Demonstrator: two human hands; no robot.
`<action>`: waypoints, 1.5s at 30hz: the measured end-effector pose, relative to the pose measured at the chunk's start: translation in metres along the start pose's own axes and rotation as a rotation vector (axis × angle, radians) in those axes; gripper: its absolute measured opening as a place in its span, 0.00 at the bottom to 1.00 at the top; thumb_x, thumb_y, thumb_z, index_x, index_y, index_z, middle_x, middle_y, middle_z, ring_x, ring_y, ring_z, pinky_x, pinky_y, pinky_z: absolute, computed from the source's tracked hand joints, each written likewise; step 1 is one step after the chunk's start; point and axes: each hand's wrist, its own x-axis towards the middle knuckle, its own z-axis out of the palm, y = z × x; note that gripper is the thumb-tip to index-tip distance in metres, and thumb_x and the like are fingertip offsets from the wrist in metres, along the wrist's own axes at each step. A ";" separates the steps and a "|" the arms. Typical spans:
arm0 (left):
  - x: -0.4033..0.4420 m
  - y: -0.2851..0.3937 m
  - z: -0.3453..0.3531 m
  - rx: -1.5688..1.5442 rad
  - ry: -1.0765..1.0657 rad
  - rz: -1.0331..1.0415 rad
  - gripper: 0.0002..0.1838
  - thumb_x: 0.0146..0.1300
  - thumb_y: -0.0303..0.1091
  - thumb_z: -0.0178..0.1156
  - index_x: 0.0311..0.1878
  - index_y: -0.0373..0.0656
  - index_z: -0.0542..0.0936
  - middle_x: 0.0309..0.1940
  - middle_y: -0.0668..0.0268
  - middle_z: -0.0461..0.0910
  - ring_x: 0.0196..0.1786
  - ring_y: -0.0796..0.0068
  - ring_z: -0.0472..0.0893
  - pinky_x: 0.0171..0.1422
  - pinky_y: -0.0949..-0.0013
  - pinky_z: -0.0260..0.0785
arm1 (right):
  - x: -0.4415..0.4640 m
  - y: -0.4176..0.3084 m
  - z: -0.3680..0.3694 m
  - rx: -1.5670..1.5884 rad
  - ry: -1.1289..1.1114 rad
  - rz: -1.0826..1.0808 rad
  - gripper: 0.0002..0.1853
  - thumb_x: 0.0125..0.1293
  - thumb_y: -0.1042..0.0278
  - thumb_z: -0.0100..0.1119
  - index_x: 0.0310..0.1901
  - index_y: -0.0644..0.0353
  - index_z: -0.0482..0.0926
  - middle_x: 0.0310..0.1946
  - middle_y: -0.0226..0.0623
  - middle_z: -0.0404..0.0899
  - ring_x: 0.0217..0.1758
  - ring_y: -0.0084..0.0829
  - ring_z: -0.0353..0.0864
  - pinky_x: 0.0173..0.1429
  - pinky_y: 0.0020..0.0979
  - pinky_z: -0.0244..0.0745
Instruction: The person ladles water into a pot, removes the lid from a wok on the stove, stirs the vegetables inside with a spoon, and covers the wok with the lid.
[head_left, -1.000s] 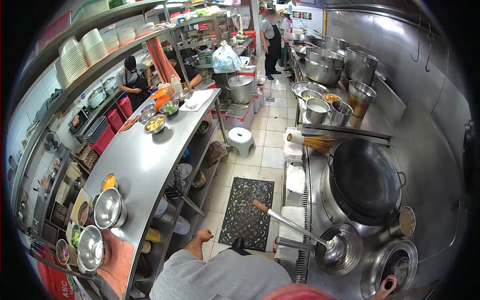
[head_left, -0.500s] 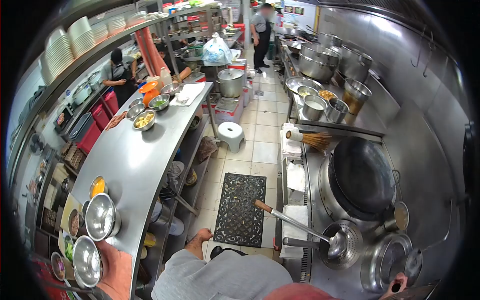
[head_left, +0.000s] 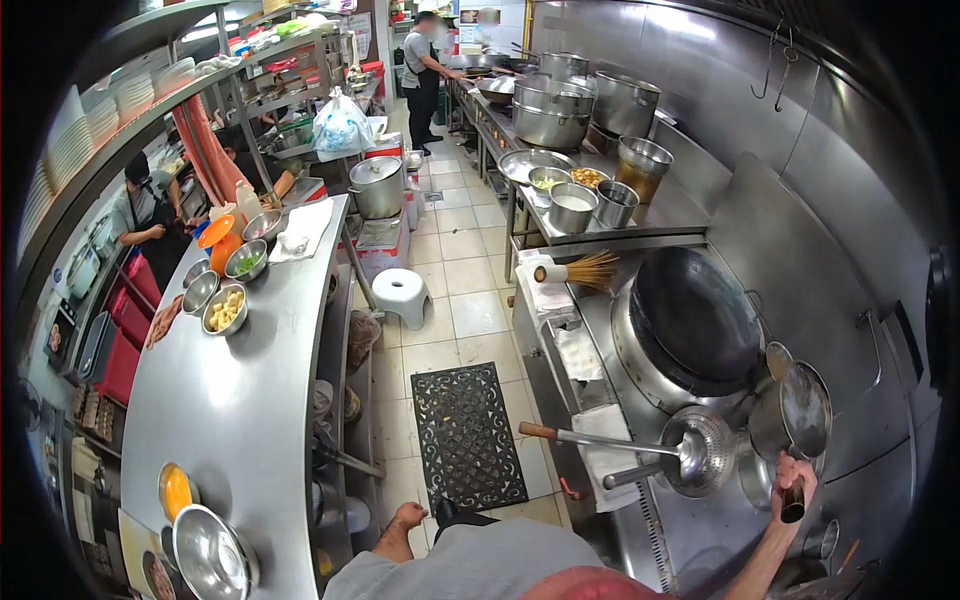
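My right hand is closed around the tube-like handle of a metal pot, which is tilted over the right counter below the wok. My left hand hangs low over the floor by the left table, its fingers curled in; whether it holds anything is too small to tell. A large dark wok rests on the burner. Nearer to me, a ladle with a wooden handle tip lies across a perforated strainer.
A steel table with bowls runs along the left. A white stool and a black mat are on the floor. Large pots line the back right counter. Several people stand farther back, one in the aisle.
The view has swung to the right. My right hand has come up and forward, and the pot in it now shows raised near the wok. My left arm still hangs low.
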 end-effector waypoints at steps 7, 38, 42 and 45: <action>0.042 -0.037 -0.085 0.354 0.010 0.127 0.19 0.53 0.47 0.55 0.40 0.42 0.80 0.37 0.55 0.80 0.41 0.58 0.79 0.47 0.60 0.69 | -0.006 0.118 0.100 0.117 -0.131 0.243 0.20 0.53 0.76 0.46 0.47 0.79 0.59 0.28 0.37 0.64 0.22 0.24 0.65 0.20 0.26 0.67; 0.177 0.116 -0.216 -0.301 0.427 -0.275 0.16 0.46 0.45 0.62 0.37 0.47 0.79 0.38 0.61 0.80 0.44 0.65 0.78 0.50 0.65 0.68 | 0.360 0.429 0.405 -0.257 -0.608 1.108 0.17 0.50 0.80 0.48 0.44 0.64 0.66 0.24 0.34 0.65 0.18 0.24 0.65 0.18 0.30 0.69; 0.217 0.140 -0.252 -0.260 0.411 -0.248 0.16 0.46 0.44 0.62 0.36 0.46 0.79 0.37 0.62 0.80 0.43 0.66 0.78 0.49 0.65 0.69 | 0.404 0.459 0.436 -0.201 -0.687 1.194 0.16 0.51 0.79 0.48 0.44 0.63 0.65 0.24 0.33 0.64 0.20 0.23 0.65 0.21 0.29 0.68; 0.256 0.138 -0.280 -0.143 0.336 -0.236 0.16 0.46 0.45 0.62 0.36 0.46 0.79 0.37 0.62 0.80 0.43 0.65 0.78 0.49 0.65 0.69 | 0.431 0.480 0.462 -0.239 -0.650 1.124 0.16 0.50 0.80 0.47 0.44 0.63 0.65 0.25 0.33 0.64 0.21 0.24 0.66 0.22 0.29 0.68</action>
